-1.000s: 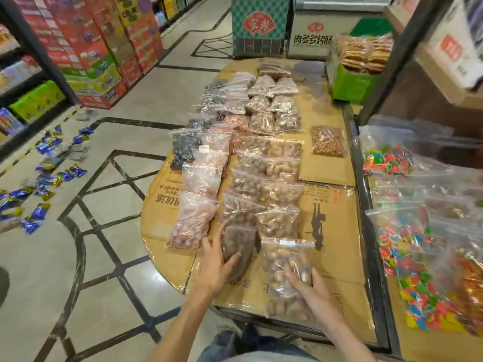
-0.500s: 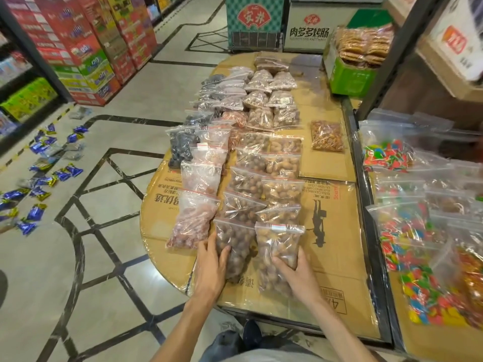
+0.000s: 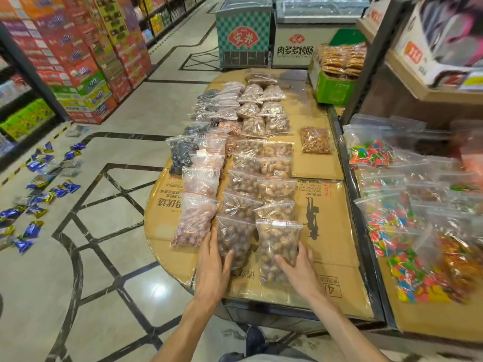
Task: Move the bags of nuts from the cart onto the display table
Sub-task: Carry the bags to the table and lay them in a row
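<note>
Loosely spread fingers (image 3: 206,246) against nut bags (image 3: 278,246)

Bright, even overhead light fills the shop, with soft sheen on the polished floor (image 3: 109,257) and glare on the plastic-wrapped table (image 3: 332,231). The wide lens bends the edges, and the right side smears with motion blur.

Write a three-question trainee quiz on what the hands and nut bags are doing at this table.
1. True or false: the left hand rests on the dark nut bag.
2. The right hand touches: A) the pale nut bag B) a candy bag C) the green crate.
3. Fill in: the table is covered with flattened ____.

Key: 1 true; 2 A; 3 cardboard.
</note>
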### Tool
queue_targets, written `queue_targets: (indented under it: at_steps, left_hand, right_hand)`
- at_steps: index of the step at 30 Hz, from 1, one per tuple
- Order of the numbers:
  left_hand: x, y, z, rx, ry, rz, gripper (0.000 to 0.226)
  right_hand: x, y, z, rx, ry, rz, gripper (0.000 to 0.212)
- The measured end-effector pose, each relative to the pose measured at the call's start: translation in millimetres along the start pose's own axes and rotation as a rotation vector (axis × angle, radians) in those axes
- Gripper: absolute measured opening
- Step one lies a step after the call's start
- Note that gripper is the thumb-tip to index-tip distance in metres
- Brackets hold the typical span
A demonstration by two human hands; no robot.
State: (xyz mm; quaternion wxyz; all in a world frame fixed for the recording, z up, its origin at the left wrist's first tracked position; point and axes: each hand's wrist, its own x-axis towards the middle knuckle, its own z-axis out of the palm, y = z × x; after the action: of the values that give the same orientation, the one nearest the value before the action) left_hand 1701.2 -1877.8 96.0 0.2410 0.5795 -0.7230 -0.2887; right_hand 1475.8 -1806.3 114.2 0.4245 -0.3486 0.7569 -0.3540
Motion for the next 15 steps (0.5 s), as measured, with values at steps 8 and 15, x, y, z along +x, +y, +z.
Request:
queue_targets:
  at_steps: [8,15]
  left_hand:
    - [-47.4,25.7,3.0,0.389,-0.129,0.247,0.069]
    - [-128.2,45.6,19.3,0.474,-0.326,0.397,0.088]
  right_hand:
    - [-64.2,10.7,-18.5,-0.22,-0.016,-0.041,0.107]
    - [-164.3,46.1,-47.1,-0.703,0.074,-0.076,0.095]
